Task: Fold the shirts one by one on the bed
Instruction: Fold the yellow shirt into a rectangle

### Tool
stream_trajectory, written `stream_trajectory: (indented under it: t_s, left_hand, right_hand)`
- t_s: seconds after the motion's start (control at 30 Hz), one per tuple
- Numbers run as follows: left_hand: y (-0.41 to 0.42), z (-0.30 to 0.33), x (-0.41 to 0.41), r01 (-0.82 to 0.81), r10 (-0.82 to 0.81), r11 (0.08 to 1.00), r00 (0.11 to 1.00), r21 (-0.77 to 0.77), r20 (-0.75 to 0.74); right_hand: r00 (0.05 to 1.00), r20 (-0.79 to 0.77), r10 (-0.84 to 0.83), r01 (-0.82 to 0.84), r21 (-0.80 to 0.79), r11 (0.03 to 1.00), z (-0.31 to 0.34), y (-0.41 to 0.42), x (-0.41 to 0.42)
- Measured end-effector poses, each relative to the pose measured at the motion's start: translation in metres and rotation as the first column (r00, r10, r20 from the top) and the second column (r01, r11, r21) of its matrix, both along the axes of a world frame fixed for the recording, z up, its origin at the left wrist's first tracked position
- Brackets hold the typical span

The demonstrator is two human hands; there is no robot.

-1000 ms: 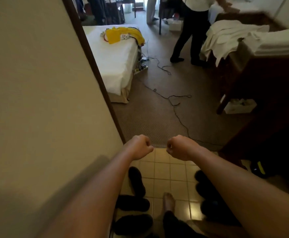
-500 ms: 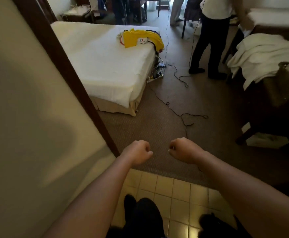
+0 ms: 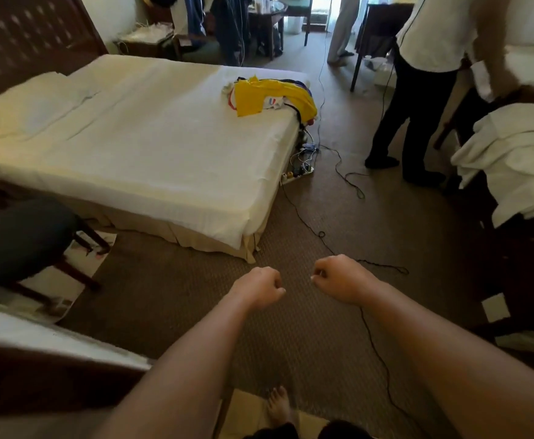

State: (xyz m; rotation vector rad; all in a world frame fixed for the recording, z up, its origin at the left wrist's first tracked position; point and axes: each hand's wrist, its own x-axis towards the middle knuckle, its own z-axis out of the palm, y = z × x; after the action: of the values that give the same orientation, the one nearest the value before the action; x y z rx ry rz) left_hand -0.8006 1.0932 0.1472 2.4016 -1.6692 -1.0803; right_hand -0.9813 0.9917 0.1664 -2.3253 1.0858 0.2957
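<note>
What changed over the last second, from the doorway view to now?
The person walked from the tiled entry onto the carpet, so the bed now shows whole. The left hand and right hand stay fisted, holding nothing. The pile of shirts lies untouched at the bed's far corner.

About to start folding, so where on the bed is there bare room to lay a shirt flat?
The bed is bare sheet from the pillow across its middle to the near edge. Only the far corner is crowded, under the pile of shirts.
</note>
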Motion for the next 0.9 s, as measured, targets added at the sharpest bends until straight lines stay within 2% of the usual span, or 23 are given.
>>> stream_trajectory:
  t_s: [0.33,0.63,0.9]
  left_hand:
    - [-0.175,0.002,0.078,-0.054,0.055,0.996,0.998,-0.069,0.024]
    - [-0.383,0.002,0.147,-0.042,0.045,0.998,0.997,-0.051,0.064]
    - [-0.506,-0.014,0.207,-0.102,0.102,0.994,0.995,-0.025,-0.017]
  right_hand:
    - [0.999,0.012,-0.032,0.032,-0.011,0.999,-0.008,-0.179,0.073]
    - [1.0,-0.025,-0.001,0.002,0.022,1.0,-0.015,-0.397,0.136]
    - [0.997,-0.063,0.038,-0.039,-0.012,0.999,-0.012,-0.549,0.212]
